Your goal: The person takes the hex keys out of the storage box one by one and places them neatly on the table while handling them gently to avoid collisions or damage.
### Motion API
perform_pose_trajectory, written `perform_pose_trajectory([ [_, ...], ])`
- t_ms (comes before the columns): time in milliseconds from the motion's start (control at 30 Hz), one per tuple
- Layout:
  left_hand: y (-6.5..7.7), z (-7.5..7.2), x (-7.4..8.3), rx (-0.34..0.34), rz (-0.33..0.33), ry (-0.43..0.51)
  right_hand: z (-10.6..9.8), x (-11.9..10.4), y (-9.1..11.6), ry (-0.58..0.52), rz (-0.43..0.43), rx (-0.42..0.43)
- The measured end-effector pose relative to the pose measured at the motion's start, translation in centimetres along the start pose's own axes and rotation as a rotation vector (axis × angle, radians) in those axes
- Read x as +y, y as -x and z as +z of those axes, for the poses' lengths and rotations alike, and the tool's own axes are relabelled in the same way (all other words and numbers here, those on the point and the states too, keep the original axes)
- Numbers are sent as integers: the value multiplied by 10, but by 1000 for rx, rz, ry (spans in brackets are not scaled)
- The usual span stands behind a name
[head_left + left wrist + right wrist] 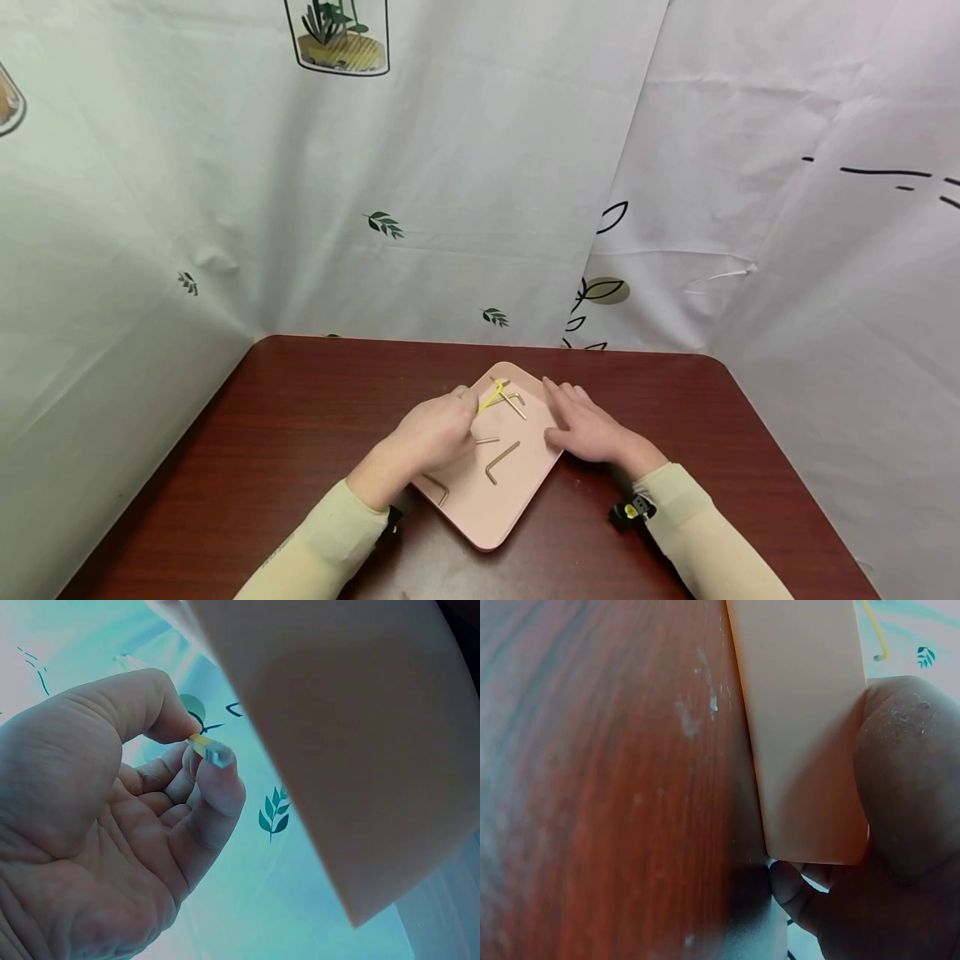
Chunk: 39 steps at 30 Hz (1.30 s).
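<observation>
A pink tray [506, 508] lies at an angle on the table, with several brass-coloured L-shaped hex keys [501, 460] spread inside it. Above its left side, my left hand [438, 429] pinches a thin yellow hex key between thumb and index finger; one bare grey end [219, 754] sticks out of the pinch in the left wrist view. The yellow key's far part [491, 398] overlaps the brass keys near the tray's far end. At the right corner, my right hand [588, 425] holds the tray, thumb along one side and fingers along the other.
The dark red wooden table [315, 417] has rounded far corners. White cloth [480, 167] with printed leaves surrounds it at the back and both sides. Dark wrist cameras [632, 511] sit at the cuffs of both pale sleeves.
</observation>
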State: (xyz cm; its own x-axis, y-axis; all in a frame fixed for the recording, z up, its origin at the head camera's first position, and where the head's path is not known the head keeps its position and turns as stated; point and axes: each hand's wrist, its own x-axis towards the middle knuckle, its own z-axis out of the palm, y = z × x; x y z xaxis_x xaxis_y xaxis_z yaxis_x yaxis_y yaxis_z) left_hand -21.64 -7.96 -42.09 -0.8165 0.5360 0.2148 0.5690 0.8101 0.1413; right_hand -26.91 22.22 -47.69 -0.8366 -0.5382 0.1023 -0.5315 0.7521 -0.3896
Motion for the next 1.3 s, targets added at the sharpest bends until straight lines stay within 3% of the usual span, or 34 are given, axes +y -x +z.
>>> perform_pose_trajectory([
  [433, 1, -1, -10, 18, -20, 15, 1, 1, 0, -3, -1, -1],
  [867, 4, -10, -20, -26, -81, 70, 1, 2, 0, 1, -5, 3],
  [1300, 6, -13, -33, -6, -99, 44, 2, 4, 0, 0, -8, 3],
])
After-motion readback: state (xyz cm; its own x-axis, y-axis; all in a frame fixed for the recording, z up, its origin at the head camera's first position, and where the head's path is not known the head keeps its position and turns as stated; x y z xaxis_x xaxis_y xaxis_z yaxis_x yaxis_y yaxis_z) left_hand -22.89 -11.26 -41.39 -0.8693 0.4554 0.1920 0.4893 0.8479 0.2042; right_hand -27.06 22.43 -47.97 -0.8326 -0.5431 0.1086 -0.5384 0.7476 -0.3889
